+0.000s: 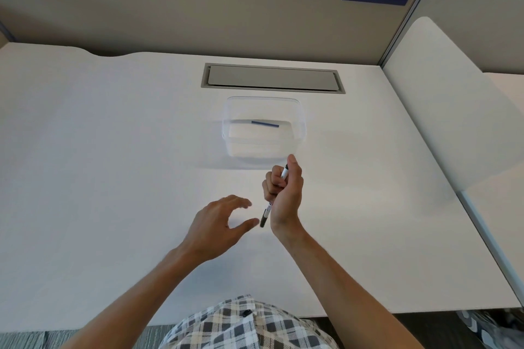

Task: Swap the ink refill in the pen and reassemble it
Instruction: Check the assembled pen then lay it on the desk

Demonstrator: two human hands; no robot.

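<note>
Your right hand (283,193) was closed around the pen (274,197), fingers wrapped over the white barrel, held above the white worktop (113,150) just in front of the clear plastic container (265,130). The pen stood tilted, its dark grip end pointing down toward you and its other end poking out past your thumb toward the container. As far as could be seen, the pen looked whole: no gap showed between barrel and grip section, though your fingers hid the middle of it.

A blue refill (265,124) lay alone inside the container, well apart from the pen. Whether it was the fresh one or the spent one could not be told. My reading is that either the swap had barely begun, with unscrewing, refill exchange and reassembly all left, or it was finished.

Your left hand (221,219) was open and held nothing, palm down, fingers curved and spread, thumb tip just beside the pen's dark lower end, apparently poised to pinch it. Both forearms reached out over the worktop edge.
</note>
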